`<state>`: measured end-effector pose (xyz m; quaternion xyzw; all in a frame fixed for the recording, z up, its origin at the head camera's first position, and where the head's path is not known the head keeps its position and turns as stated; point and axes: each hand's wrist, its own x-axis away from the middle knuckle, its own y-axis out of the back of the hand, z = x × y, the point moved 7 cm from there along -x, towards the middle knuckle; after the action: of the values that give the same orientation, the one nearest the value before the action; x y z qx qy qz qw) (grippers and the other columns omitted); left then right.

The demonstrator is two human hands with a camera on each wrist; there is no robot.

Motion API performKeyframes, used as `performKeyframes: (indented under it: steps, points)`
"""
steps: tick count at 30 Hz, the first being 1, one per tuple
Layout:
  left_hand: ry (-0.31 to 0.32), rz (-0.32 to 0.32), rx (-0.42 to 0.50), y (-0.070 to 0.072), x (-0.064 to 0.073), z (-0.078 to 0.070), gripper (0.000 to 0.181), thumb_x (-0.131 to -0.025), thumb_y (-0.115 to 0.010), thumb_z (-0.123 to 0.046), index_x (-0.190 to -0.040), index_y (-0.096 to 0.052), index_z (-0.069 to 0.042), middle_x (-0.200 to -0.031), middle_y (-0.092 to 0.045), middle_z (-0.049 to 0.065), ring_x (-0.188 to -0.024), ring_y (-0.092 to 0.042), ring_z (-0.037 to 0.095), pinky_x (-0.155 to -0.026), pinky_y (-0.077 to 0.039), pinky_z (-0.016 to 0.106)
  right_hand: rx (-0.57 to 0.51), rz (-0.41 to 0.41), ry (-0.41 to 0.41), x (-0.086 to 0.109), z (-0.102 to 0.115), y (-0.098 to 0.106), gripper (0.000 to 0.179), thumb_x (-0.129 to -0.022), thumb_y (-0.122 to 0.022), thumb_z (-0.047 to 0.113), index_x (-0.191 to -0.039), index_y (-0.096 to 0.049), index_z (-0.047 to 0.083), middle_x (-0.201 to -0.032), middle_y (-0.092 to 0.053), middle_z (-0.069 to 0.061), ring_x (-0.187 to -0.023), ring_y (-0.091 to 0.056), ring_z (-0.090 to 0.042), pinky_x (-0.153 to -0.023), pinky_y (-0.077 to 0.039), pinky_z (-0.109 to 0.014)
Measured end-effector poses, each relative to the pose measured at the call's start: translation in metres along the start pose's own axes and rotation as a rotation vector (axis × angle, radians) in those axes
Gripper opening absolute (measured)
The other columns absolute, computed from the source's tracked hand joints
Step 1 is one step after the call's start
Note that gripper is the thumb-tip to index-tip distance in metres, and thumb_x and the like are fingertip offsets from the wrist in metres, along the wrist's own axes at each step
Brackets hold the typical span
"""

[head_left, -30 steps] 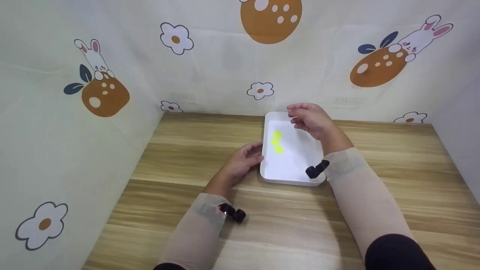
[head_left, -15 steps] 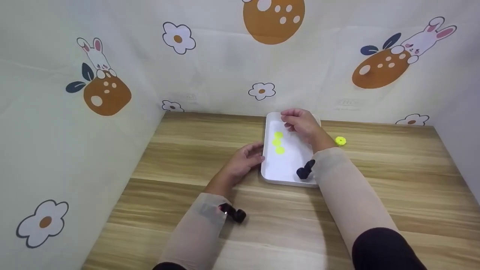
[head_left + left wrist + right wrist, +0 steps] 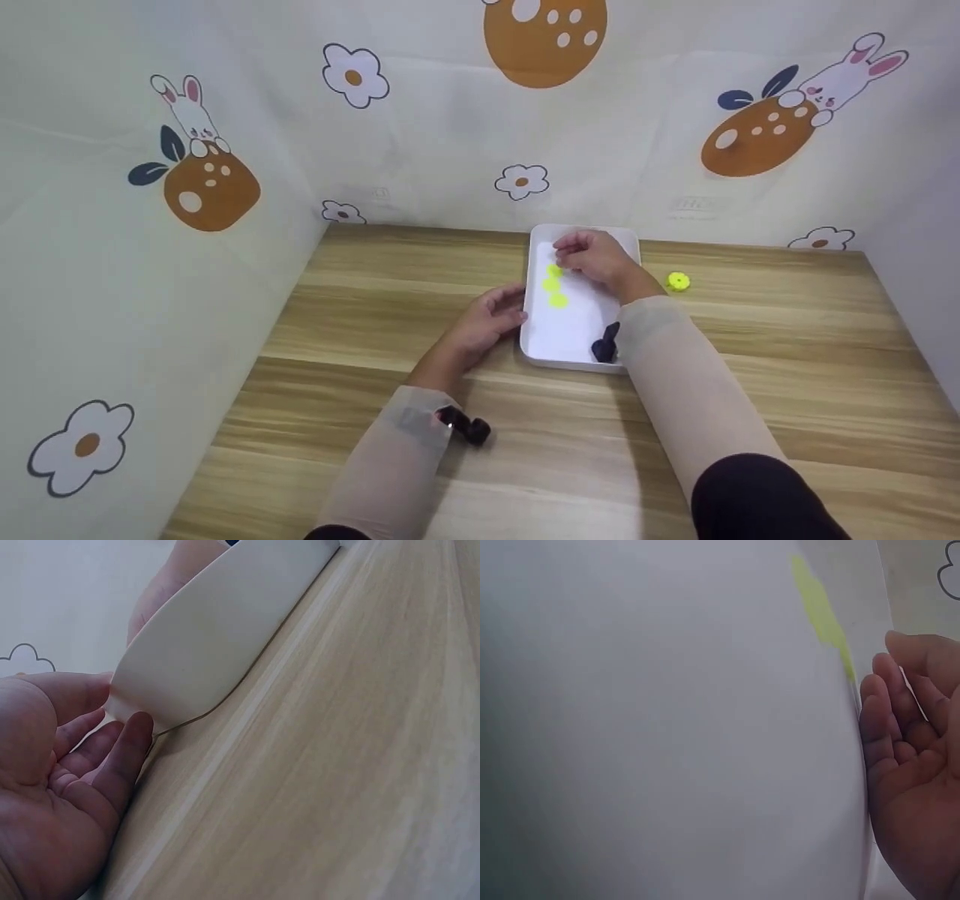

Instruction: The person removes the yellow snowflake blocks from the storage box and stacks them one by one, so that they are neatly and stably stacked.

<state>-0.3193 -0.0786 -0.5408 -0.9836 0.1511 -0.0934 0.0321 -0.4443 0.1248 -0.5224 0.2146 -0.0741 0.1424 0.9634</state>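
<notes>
On the wooden table lies a white rectangular tray (image 3: 577, 337). Three flat yellow pieces (image 3: 552, 285) form a short row along its left half, their edges blurred by glare. My left hand (image 3: 484, 326) touches the tray's left side; the left wrist view has its thumb and fingertips against the white wall (image 3: 202, 637). My right hand (image 3: 596, 259) is over the tray's far part, fingertips by the farthest yellow piece, fingers loosely bent. No object shows between those fingers in the right wrist view, where a yellow strip (image 3: 821, 607) appears beyond them.
A small yellow flower-shaped piece (image 3: 679, 281) with a central hole lies on the table right of the tray. Behind the tray rises a cloth-covered wall (image 3: 442, 150) printed with rabbits and flowers. Similar cloth stands along the left side.
My right hand has moved left and nearer over the tray, down to the yellow pieces. The flower-shaped piece, hidden by the right arm at first, now shows. My left hand has stayed put.
</notes>
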Motion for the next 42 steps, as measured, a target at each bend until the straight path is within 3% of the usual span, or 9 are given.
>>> performKeyframes:
  steps: [5,11,21,29,36,42]
  points:
    - [0.009,0.016,0.013,-0.0006,0.001,-0.0006,0.061,-0.102,-0.066,-0.001,-0.159,-0.046,-0.003,-0.163,-0.051,0.02,-0.15,-0.053,0.033,-0.12,-0.053,0.04,0.116,0.07,0.017,0.0016,0.0001,-0.0032,0.036,-0.093,-0.072,0.006,-0.128,-0.075,0.013,-0.127,-0.072,-0.008,-0.116,-0.06,-0.021,-0.104,-0.05,-0.03]
    - [0.013,0.018,0.009,-0.0008,0.0014,-0.0009,0.062,-0.102,-0.066,-0.001,-0.16,-0.046,-0.003,-0.162,-0.052,0.021,-0.149,-0.055,0.033,-0.119,-0.053,0.04,0.19,0.102,0.014,0.0034,0.0014,-0.0061,0.04,-0.092,-0.073,-0.001,-0.129,-0.075,0.015,-0.125,-0.069,-0.009,-0.116,-0.058,-0.025,-0.106,-0.051,-0.036]
    - [0.01,0.007,-0.004,0.0002,-0.0004,0.0001,0.061,-0.102,-0.068,-0.002,-0.159,-0.047,-0.002,-0.163,-0.052,0.02,-0.15,-0.055,0.032,-0.122,-0.051,0.04,0.215,0.099,0.002,0.0035,0.0026,-0.0072,0.04,-0.093,-0.076,0.003,-0.131,-0.074,0.016,-0.126,-0.068,-0.009,-0.117,-0.058,-0.026,-0.109,-0.052,-0.038]
    - [0.008,0.002,0.007,0.0005,-0.0008,0.0002,0.061,-0.101,-0.068,-0.001,-0.159,-0.047,-0.002,-0.163,-0.051,0.02,-0.152,-0.052,0.032,-0.122,-0.05,0.04,0.228,0.068,-0.063,0.0027,0.0021,-0.0051,0.04,-0.094,-0.078,0.007,-0.132,-0.074,0.019,-0.126,-0.065,-0.009,-0.119,-0.056,-0.028,-0.11,-0.052,-0.039]
    - [0.007,0.012,-0.011,0.0001,0.001,-0.0015,0.06,-0.102,-0.067,-0.002,-0.159,-0.047,-0.003,-0.164,-0.051,0.019,-0.148,-0.055,0.033,-0.122,-0.05,0.041,0.267,0.043,-0.002,0.004,0.0059,-0.0036,0.039,-0.092,-0.079,0.005,-0.13,-0.077,0.015,-0.121,-0.063,-0.01,-0.114,-0.053,-0.027,-0.103,-0.049,-0.036]
    - [-0.001,0.008,-0.009,-0.0006,0.0021,-0.0019,0.059,-0.102,-0.067,-0.001,-0.158,-0.048,-0.003,-0.163,-0.052,0.019,-0.146,-0.057,0.032,-0.122,-0.051,0.039,0.263,0.012,-0.033,0.0031,0.0034,-0.0012,0.032,-0.094,-0.079,0.009,-0.126,-0.078,0.016,-0.122,-0.065,-0.01,-0.115,-0.055,-0.028,-0.104,-0.051,-0.04]
